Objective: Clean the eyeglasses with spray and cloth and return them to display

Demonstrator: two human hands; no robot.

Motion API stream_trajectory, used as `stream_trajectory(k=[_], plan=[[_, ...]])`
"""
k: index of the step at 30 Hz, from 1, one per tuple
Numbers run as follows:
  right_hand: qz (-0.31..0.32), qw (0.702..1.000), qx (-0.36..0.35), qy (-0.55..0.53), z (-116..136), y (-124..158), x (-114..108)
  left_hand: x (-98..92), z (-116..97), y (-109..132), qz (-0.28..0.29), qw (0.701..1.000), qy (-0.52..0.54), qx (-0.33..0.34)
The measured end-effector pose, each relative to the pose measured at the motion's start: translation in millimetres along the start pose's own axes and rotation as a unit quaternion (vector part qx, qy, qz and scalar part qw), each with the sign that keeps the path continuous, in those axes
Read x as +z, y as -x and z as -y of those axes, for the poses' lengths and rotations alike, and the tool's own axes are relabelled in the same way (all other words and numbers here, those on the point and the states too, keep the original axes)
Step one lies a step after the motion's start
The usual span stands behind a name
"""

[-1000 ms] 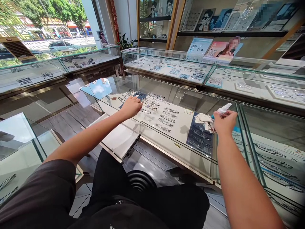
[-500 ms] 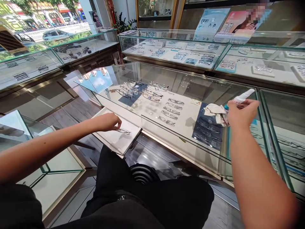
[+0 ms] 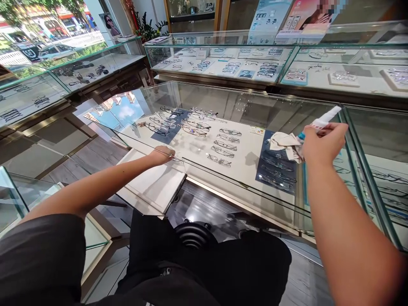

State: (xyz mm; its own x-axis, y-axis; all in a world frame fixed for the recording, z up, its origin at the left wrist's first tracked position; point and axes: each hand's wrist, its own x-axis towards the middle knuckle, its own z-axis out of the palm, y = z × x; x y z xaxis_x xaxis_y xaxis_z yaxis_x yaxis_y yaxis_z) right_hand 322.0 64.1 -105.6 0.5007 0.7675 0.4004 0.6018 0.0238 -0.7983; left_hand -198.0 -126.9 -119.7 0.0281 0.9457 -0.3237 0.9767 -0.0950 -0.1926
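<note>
My left hand (image 3: pixel 163 155) is closed on a pair of thin-framed eyeglasses (image 3: pixel 177 159), over the front edge of the glass display case (image 3: pixel 248 187). Below it, a white pulled-out drawer (image 3: pixel 153 185) juts from the case. My right hand (image 3: pixel 327 144) grips a white spray bottle (image 3: pixel 328 115) with a blue end, tilted above the case's right side. A crumpled pale cloth (image 3: pixel 283 141) hangs or lies just left of that hand; whether my fingers also hold it I cannot tell.
Inside the case lie rows of eyeglasses (image 3: pixel 224 149), some on a dark blue board (image 3: pixel 276 168). More glass showcases (image 3: pixel 219 63) stand behind and to the left. A black round stool (image 3: pixel 194 236) is between my legs under the case.
My left hand has lifted the eyeglasses off the white drawer and moved forward and right to the case's front edge. My right hand still holds the spray bottle, barely moved.
</note>
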Motion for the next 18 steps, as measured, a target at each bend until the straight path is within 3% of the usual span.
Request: stream_trajectory(k=[5, 10, 18], plan=[[0.004, 1.000, 0.003, 0.007, 1, 2, -2, 5.0, -15, -49, -0.035, 0.998, 0.013, -0.042], [0.004, 1.000, -0.015, -0.009, 0, 2, -3, 10.8, -29, -84, -0.053, 0.997, 0.044, -0.040], [-0.001, 0.995, -0.095, -0.010, -10, -1, -4, 20.1, -39, -112, -0.058, 0.996, 0.063, -0.025]])
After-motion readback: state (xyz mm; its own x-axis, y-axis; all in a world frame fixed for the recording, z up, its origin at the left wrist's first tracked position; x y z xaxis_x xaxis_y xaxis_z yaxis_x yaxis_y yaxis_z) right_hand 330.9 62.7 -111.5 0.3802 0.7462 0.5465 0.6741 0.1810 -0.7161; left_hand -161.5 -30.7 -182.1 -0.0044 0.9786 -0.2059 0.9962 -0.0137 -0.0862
